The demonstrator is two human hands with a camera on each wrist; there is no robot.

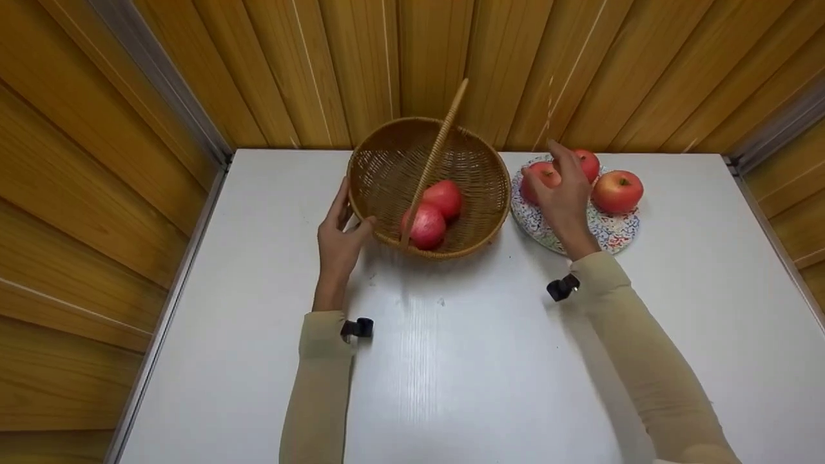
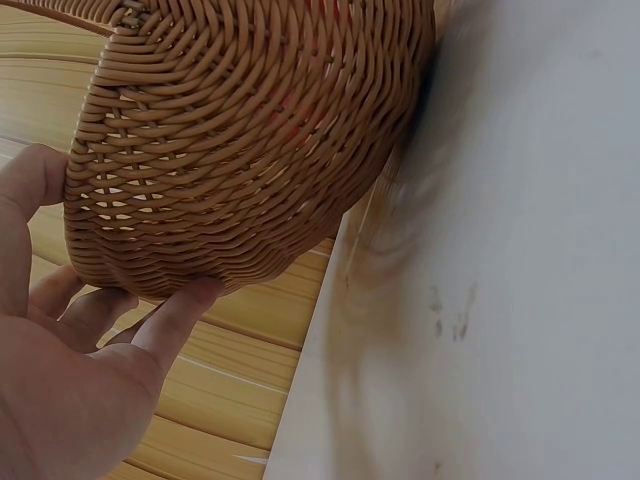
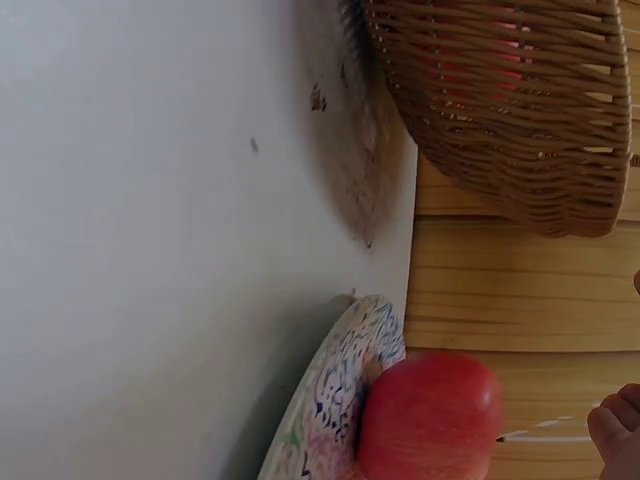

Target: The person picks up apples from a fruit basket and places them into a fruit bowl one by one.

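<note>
holding the basket's rim and outer wall: my left hand (image 1: 338,245), thumb at the near left of the rim, fingers along the outside of the weave.

one wicker basket (image 1: 380,174), brown, round, open-topped, standing at the far middle of the table; one arched handle (image 1: 439,145), crossing above the bowl.

contents of basket, two red apples: a front apple (image 1: 427,229), beneath the near end of the handle, and a back apple (image 1: 445,196), touching or nearly touching it.

one right hand (image 1: 567,196), mine, gripping nothing, thumb and fingers parted, poised above the plate by its left apple; the right wrist view shows a gap between fingertips and fruit.

one plate (image 1: 609,235), round, multicoloured speckle, just right of the basket. on it, three red apples: left apple (image 1: 546,173), partly covered by my hand; rear apple (image 1: 588,165); right apple (image 1: 619,192), yellowish about the stem.

one white table (image 1: 451,361), backed by wood-grain panelling (image 1: 438,51).

two beige sleeves (image 1: 322,386), mine, each with a small black device (image 1: 361,327) at the wrist.
</note>
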